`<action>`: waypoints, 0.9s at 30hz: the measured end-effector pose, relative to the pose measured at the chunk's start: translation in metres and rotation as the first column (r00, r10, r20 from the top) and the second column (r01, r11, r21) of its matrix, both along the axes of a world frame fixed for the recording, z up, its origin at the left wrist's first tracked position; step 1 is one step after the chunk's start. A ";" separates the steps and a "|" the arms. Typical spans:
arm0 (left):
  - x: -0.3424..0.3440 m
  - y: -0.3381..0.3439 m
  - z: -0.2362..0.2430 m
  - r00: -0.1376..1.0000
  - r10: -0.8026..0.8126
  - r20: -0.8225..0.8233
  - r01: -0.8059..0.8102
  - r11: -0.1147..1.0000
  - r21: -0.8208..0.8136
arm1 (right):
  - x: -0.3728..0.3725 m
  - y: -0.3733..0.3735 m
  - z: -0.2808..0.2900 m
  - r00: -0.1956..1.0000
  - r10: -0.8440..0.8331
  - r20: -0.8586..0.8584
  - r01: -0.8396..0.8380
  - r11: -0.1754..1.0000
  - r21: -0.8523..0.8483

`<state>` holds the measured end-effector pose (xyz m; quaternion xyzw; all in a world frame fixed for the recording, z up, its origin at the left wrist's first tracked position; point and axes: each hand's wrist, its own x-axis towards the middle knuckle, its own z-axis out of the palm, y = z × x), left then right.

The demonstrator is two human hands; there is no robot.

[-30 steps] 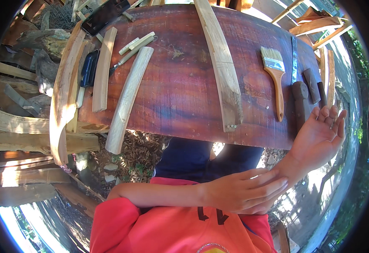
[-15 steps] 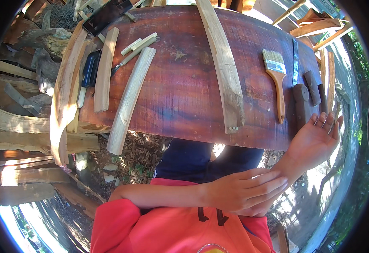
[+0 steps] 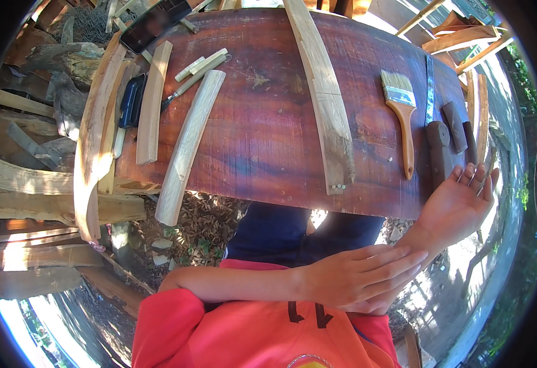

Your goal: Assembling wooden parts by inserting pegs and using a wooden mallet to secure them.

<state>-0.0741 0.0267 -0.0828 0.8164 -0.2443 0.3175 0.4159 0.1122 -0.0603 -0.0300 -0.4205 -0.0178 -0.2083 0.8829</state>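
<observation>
My left hand [image 3: 363, 279] lies across my right forearm, its fingers stretched out over the skin just below the wrist. My right hand [image 3: 455, 205] is turned palm up at the table's near right corner, fingers slightly bent and apart, with nothing in it. Close to its fingertips lie a dark wooden tool handle [image 3: 439, 150] and a shorter dark block [image 3: 455, 127]. A flat paintbrush [image 3: 406, 141] with pale bristles and a wooden handle rests left of these. Beside the brush, a long strip of pale wood [image 3: 325, 92] runs from the far edge toward me.
The reddish-brown tabletop [image 3: 256, 153] spans the middle. On its left are a pale wooden stick [image 3: 190, 147], a flat wood piece [image 3: 154, 104], white-handled tools [image 3: 198, 69], a dark blue object [image 3: 133, 101] and a phone [image 3: 152, 27]. Wood scraps [image 3: 29, 184] pile up farther left.
My left fingers have slid slightly toward my right wrist. My right hand and the things on the table stay in place.
</observation>
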 end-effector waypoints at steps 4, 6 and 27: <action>-0.004 0.000 0.000 0.999 -0.018 -0.041 0.020 0.999 0.025 | 0.002 0.000 -0.001 1.000 -0.018 -0.024 0.019 0.999 0.042; -0.004 0.000 -0.001 1.000 0.013 0.017 -0.013 0.999 0.034 | 0.002 0.002 -0.002 1.000 -0.007 0.011 0.007 1.000 0.010; -0.001 0.002 0.000 1.000 0.014 0.001 -0.014 1.000 -0.028 | 0.002 0.002 -0.004 0.999 -0.032 0.011 0.033 0.999 -0.036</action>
